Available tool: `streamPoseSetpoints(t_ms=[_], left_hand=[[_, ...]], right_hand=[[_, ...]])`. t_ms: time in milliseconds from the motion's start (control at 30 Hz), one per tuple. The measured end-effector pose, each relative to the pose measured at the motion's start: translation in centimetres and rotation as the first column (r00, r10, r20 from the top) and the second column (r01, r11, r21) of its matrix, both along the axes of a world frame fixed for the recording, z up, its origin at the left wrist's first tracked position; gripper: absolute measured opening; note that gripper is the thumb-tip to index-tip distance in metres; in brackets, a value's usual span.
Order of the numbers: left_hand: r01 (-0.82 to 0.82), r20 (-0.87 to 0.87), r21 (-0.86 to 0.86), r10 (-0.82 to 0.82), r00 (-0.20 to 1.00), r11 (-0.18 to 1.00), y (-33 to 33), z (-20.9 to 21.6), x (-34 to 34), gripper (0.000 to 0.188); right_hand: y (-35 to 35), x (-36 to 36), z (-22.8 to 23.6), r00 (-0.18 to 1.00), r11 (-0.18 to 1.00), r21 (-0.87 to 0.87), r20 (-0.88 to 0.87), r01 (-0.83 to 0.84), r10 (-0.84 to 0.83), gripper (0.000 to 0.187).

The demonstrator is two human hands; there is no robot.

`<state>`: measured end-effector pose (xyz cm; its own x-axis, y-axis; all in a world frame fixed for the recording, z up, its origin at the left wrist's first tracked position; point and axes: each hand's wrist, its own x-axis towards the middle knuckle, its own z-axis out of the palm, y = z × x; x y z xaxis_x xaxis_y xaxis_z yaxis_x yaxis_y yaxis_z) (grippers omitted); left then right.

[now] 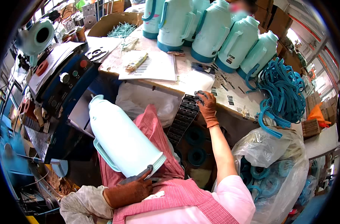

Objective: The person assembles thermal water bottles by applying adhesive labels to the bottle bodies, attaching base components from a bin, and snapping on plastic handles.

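Note:
A pale turquoise thermos jug shell (121, 138) lies tilted across my lap, its spout toward the upper left and its handle underneath on the left side. My left hand (130, 190), in a rust-brown glove with dark fingertips, grips its bottom rim. At the table's front edge my right hand (207, 108), gloved the same way, pinches the top of a sheet of black labels (183, 119). That sheet hangs down from the edge. Whether a single label is between those fingertips is hidden.
Several turquoise jugs (211, 31) stand along the back of the table (229, 91). Blue straps (282, 89) pile up at the right. Below them a clear plastic bag (271, 153) holds round blue parts. A machine with a control panel (71, 80) stands at the left.

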<state>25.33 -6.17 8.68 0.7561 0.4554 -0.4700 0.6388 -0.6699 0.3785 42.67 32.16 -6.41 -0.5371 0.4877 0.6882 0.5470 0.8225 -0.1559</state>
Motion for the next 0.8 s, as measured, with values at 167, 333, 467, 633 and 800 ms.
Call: streamPoseSetpoints(t_ms=[167, 333, 467, 633, 800], left_hand=[[-0.819, 0.834, 0.397, 0.209, 0.51, 0.413, 6.6, -0.6, -13.7, 0.043], [-0.976, 0.733, -0.138, 0.646, -0.214, -0.167, 9.6, -12.0, -30.3, 0.022], [-0.825, 0.505, -0.528, 0.705, -0.497, -0.204, 11.0, -20.3, -32.8, 0.025], [-0.584, 0.428, -0.81, 0.632, -0.646, -0.049, 9.4, -22.1, -33.1, 0.028], [-0.654, 0.654, -0.73, 0.486, -0.58, 0.201, 10.3, -12.2, -28.3, 0.028]], right_hand=[[-0.1, 0.7, 0.0, 0.996, 0.997, 0.037, -0.044, -0.075, 0.077, 0.037], [-0.4, 0.1, 0.1, 0.984, 0.983, 0.069, -0.05, -0.17, 0.174, 0.03], [-4.6, 1.5, 2.8, 0.99, 0.982, -0.127, -0.045, -0.139, 0.134, 0.023], [-12.8, 2.0, 3.8, 0.878, 0.828, -0.329, -0.325, -0.453, 0.351, 0.029], [-16.5, -1.2, 5.7, 0.636, 0.297, -0.564, -0.714, -0.77, 0.292, 0.023]])
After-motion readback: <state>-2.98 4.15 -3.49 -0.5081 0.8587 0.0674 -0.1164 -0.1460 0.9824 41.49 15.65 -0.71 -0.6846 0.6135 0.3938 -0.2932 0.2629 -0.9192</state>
